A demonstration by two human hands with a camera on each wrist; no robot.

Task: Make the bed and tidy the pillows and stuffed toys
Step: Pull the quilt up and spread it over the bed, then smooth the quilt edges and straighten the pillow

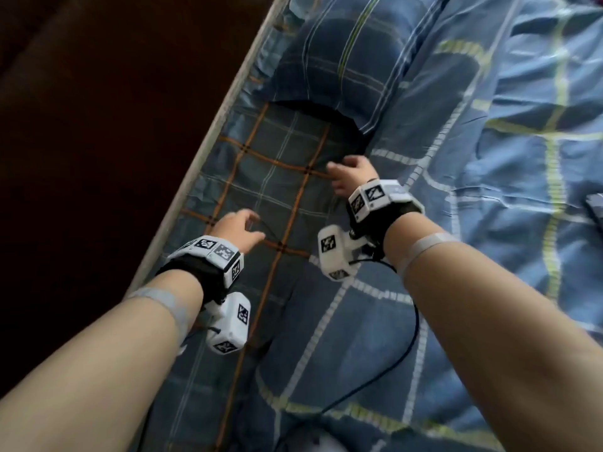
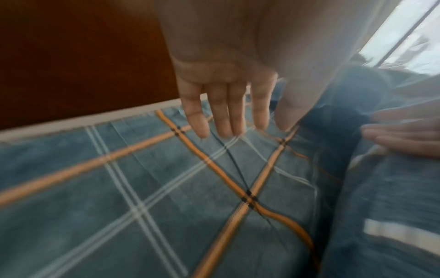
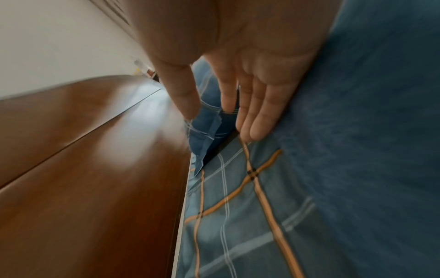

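While your left hand [image 1: 235, 230] reaches over the bed sheet [image 1: 261, 177] with fingers straight and slightly spread, it grips nothing; from the left wrist view the fingertips [image 2: 202, 129] hang just above the orange-and-white checked cloth, and whether they touch it is hard to tell through the blur. Your right hand [image 1: 350, 176] is farther up the bed, also flat and loose, holding nothing, with its fingers [image 3: 256, 129] at the line where the sheet meets the edge of the blue quilt [image 1: 489, 190]. Its thumb points toward the pillow [image 1: 332, 60].

One pillow shows, in a dark blue checked cover, lying at the far end of the sheet against the wooden bed frame [image 1: 98, 125] on the left. One quilt, lighter blue with yellow-green and white lines, is rumpled over the right side of the bed and reaches down to the near edge. One strip of sheet lies bare between the frame and the quilt.

You wear two wrist bands [image 1: 208, 259], one on each arm, each carrying a white camera block with black-and-white square markers; no readable words show on them. A black cable [image 1: 414, 334] trails from the right one across the quilt. At the right edge a dark flat object [image 1: 595, 207] lies on the quilt, too cut off to name.
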